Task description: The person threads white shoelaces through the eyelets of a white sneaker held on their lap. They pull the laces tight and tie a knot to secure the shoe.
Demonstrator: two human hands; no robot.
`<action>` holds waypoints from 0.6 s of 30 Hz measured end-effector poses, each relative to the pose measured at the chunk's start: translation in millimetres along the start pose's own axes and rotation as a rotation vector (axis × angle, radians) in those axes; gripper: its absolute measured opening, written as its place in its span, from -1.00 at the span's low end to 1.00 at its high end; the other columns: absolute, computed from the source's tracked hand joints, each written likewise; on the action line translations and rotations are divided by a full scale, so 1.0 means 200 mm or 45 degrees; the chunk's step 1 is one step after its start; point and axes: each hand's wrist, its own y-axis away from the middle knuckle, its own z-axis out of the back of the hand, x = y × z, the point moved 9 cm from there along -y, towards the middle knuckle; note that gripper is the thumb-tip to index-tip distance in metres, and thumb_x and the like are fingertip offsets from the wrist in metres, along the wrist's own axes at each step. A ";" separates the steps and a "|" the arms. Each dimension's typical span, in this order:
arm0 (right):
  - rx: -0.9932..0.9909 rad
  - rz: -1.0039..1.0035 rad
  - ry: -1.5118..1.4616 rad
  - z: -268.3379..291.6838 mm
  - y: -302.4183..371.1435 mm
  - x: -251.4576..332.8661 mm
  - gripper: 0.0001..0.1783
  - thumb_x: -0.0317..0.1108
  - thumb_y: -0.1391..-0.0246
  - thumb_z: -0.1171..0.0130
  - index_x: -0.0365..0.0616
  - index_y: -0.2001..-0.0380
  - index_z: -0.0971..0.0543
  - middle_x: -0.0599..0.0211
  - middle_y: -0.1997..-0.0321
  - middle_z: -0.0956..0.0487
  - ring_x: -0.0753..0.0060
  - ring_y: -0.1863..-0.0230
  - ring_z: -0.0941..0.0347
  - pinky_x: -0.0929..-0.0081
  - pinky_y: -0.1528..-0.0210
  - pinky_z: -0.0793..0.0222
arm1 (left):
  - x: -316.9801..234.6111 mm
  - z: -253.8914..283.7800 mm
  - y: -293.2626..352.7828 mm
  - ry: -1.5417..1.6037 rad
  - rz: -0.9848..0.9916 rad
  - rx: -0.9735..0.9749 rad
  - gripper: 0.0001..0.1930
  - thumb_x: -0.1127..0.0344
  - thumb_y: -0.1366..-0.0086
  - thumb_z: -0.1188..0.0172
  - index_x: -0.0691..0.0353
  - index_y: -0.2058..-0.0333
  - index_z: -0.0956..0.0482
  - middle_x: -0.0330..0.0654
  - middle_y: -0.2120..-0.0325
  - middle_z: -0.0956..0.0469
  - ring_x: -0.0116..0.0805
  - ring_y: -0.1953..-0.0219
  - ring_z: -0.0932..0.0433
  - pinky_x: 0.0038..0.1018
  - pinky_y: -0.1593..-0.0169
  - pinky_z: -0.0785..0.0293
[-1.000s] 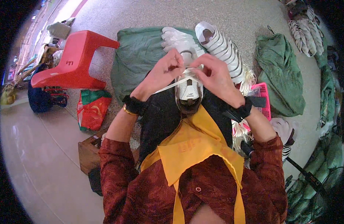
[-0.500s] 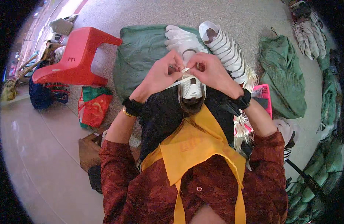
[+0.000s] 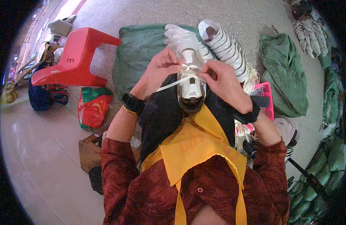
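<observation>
A white mesh shoe upper [image 3: 185, 89] with a dark heel collar lies on my dark-clad lap, its toe pointing away from me. White shoelace [image 3: 166, 86] crosses its front, and one loose length trails toward the left. My left hand [image 3: 161, 67] is closed in a pinch on the lace at the upper's left edge. On the other side, my right hand [image 3: 224, 80] pinches at the right edge, where the lace runs into its fingers. The fingertips partly hide the lace ends. A yellow apron [image 3: 203, 144] covers my front below the upper.
A green cloth [image 3: 133, 52] lies ahead, bearing rows of white shoe uppers [image 3: 231, 52]. At left stand a red plastic chair [image 3: 77, 56] and a red-green bag [image 3: 94, 108]. To the right are a pink basket [image 3: 269, 98], pale lace bundles [image 3: 251, 80] and a green sack [image 3: 283, 75].
My hands have moved apart, left hand leftward and right hand rightward and slightly nearer. The lace between them is drawn across the upper, whose front now shows.
</observation>
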 end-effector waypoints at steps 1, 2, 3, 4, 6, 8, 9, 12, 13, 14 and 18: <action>0.030 -0.036 -0.011 -0.01 0.03 -0.01 -0.81 -0.35 -0.11 -0.31 -0.26 0.34 -0.57 0.07 0.45 -0.60 0.02 0.45 -0.54 0.22 0.36 -0.44 | 0.01 0.00 -0.01 0.038 -0.004 0.036 -0.76 0.60 -0.28 -0.20 0.10 0.29 -0.34 -0.37 0.29 -0.54 -0.55 0.17 -0.52 -0.55 0.02 -0.44; 0.061 -0.072 -0.023 -0.02 0.06 -0.01 -0.81 -0.35 -0.11 -0.31 -0.26 0.35 -0.57 0.06 0.45 -0.60 0.03 0.46 -0.54 0.23 0.36 -0.44 | 0.02 0.00 -0.01 0.076 -0.007 0.071 -0.76 0.61 -0.28 -0.19 0.10 0.29 -0.34 -0.37 0.29 -0.54 -0.55 0.18 -0.52 -0.56 0.03 -0.43; 0.087 -0.114 -0.031 -0.02 0.08 -0.03 -0.81 -0.35 -0.11 -0.32 -0.26 0.36 -0.58 0.06 0.46 -0.60 0.04 0.46 -0.55 0.23 0.37 -0.44 | 0.02 -0.02 -0.02 0.034 -0.022 0.100 -0.75 0.62 -0.27 -0.19 0.10 0.29 -0.34 -0.37 0.30 -0.53 -0.56 0.20 -0.50 -0.56 0.05 -0.43; 0.099 -0.147 -0.065 -0.03 0.09 -0.04 -0.82 -0.35 -0.11 -0.33 -0.26 0.37 -0.58 0.07 0.47 -0.60 0.07 0.47 -0.55 0.25 0.38 -0.44 | 0.01 -0.03 -0.02 -0.008 -0.038 0.128 -0.75 0.62 -0.26 -0.19 0.10 0.29 -0.34 -0.38 0.31 -0.52 -0.57 0.22 -0.49 -0.57 0.07 -0.42; 0.120 -0.208 -0.138 -0.03 0.11 -0.07 -0.82 -0.36 -0.10 -0.34 -0.25 0.39 -0.59 0.10 0.49 -0.60 0.12 0.49 -0.55 0.29 0.39 -0.43 | 0.00 -0.05 -0.02 -0.096 -0.034 0.142 -0.75 0.63 -0.23 -0.19 0.12 0.29 -0.35 -0.40 0.34 -0.47 -0.58 0.27 -0.45 -0.58 0.13 -0.41; 0.094 -0.211 -0.150 -0.02 0.10 -0.09 -0.84 -0.37 -0.08 -0.35 -0.24 0.40 -0.60 0.11 0.49 -0.60 0.18 0.50 -0.54 0.33 0.40 -0.43 | -0.02 -0.09 -0.01 -0.186 0.004 0.115 -0.76 0.63 -0.20 -0.19 0.15 0.31 -0.36 -0.44 0.39 -0.40 -0.60 0.32 -0.39 -0.57 0.22 -0.40; 0.084 -0.209 -0.159 -0.02 0.10 -0.10 -0.84 -0.38 -0.07 -0.36 -0.24 0.41 -0.60 0.12 0.49 -0.60 0.21 0.51 -0.53 0.35 0.41 -0.42 | -0.02 -0.08 0.00 -0.324 -0.016 0.069 -0.76 0.63 -0.18 -0.20 0.16 0.30 -0.36 -0.40 0.40 -0.40 -0.56 0.35 -0.39 -0.54 0.26 -0.39; 0.082 -0.185 -0.213 -0.03 0.10 -0.09 -0.86 -0.40 -0.07 -0.35 -0.24 0.40 -0.60 0.14 0.50 -0.59 0.27 0.53 -0.51 0.36 0.42 -0.41 | -0.06 -0.09 0.01 -0.742 -0.113 -0.082 -0.76 0.61 -0.15 -0.22 0.20 0.31 -0.36 -0.28 0.44 -0.42 -0.47 0.42 -0.42 -0.47 0.34 -0.38; 0.075 -0.164 -0.213 -0.02 0.10 -0.08 -0.85 -0.40 -0.07 -0.35 -0.24 0.40 -0.59 0.14 0.51 -0.58 0.26 0.53 -0.50 0.36 0.42 -0.41 | -0.12 -0.12 0.02 -0.883 -0.172 -0.143 -0.77 0.60 -0.15 -0.24 0.22 0.31 -0.36 -0.25 0.45 -0.43 -0.45 0.43 -0.44 -0.46 0.35 -0.38; 0.068 -0.143 -0.212 -0.02 0.11 -0.07 -0.85 -0.40 -0.07 -0.35 -0.24 0.41 -0.58 0.14 0.52 -0.57 0.25 0.54 -0.49 0.36 0.43 -0.40 | -0.16 -0.14 0.02 -1.022 -0.232 -0.203 -0.77 0.59 -0.15 -0.25 0.23 0.32 -0.37 -0.22 0.47 -0.43 -0.44 0.44 -0.46 -0.45 0.35 -0.39; 0.104 -0.070 -0.127 -0.03 0.12 -0.05 -0.86 -0.41 -0.07 -0.31 -0.23 0.40 -0.55 0.13 0.53 -0.54 0.14 0.53 -0.49 0.30 0.43 -0.40 | -0.24 -0.13 0.07 -1.078 -0.416 -0.357 -0.78 0.63 -0.11 -0.21 0.29 0.33 -0.36 -0.07 0.48 -0.43 -0.20 0.47 -0.49 -0.36 0.34 -0.43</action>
